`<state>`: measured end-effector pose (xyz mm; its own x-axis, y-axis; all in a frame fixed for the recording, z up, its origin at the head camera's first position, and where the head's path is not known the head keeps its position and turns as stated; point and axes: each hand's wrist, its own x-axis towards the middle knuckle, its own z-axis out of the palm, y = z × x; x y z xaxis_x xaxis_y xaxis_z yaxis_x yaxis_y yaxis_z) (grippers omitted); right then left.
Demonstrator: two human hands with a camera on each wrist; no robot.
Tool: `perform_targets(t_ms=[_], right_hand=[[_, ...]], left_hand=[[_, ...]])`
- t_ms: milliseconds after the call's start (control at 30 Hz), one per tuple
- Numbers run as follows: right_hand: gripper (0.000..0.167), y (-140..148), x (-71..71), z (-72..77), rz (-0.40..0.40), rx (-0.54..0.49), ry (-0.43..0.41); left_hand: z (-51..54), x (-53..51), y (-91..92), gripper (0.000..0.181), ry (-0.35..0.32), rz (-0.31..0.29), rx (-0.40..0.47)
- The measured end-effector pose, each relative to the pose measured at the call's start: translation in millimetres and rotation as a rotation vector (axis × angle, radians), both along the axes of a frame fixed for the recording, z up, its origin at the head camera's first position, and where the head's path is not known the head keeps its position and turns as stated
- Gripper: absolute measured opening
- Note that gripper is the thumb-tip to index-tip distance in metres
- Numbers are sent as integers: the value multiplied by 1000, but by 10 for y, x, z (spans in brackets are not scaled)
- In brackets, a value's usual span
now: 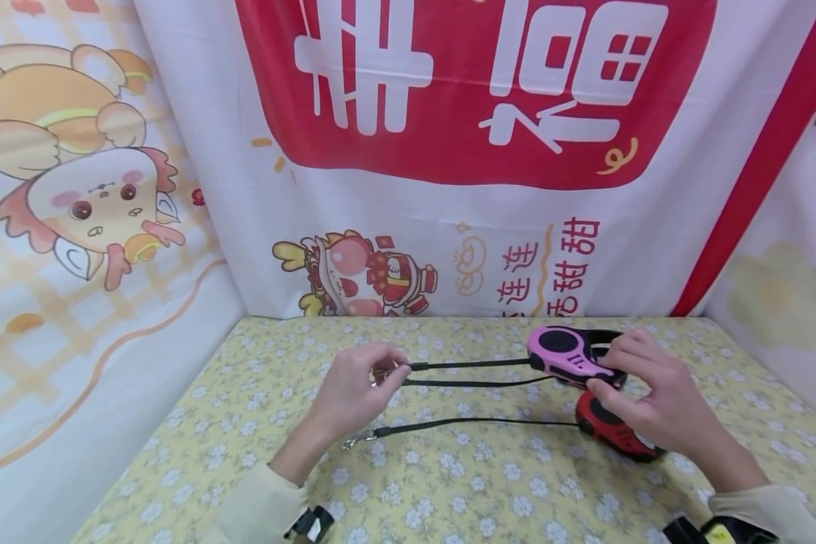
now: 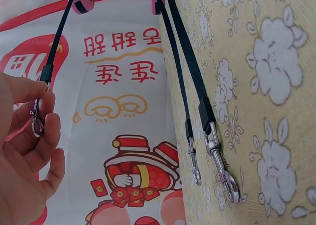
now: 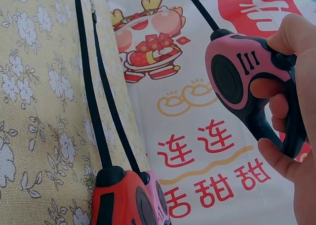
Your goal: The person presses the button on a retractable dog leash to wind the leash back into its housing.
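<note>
Both hands (image 1: 659, 397) hold a raised pink leash (image 1: 574, 358) crosswise, clip (image 2: 37, 125) leftward.

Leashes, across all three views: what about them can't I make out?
Head view: the held clip, mostly covered by the left hand.
Head view: the other pink leash, its casing largely behind the held pink leash.
Right wrist view: the red leash, cut off by the bottom edge.
Left wrist view: the held pink leash, cut off by the top edge.
</note>
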<state>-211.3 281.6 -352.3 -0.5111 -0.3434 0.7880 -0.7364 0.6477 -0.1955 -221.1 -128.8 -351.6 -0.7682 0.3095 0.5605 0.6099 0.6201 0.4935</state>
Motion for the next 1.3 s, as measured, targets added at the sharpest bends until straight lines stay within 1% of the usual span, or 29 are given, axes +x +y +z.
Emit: perform_targets(t_ms=[167, 400, 633, 800, 1100, 1300], right_hand=[[31, -13, -2, 2, -11, 1, -10], [36, -2, 6, -4, -5, -3, -9], [36, -1, -2, -12, 22, -17, 14], [37, -20, -13, -20, 39, -30, 13], [36, -31, -11, -21, 29, -9, -9], [37, -24, -9, -19, 32, -10, -8]], left_hand=[[7, 6, -5, 5, -3, -3, 11], [2, -6, 16, 5, -11, -5, 5], [8, 0, 20, 6, -28, -4, 16], [14, 7, 9, 6, -33, -2, 26], [9, 14, 11, 4, -11, -4, 15], [25, 18, 24, 5, -43, 7, 10]])
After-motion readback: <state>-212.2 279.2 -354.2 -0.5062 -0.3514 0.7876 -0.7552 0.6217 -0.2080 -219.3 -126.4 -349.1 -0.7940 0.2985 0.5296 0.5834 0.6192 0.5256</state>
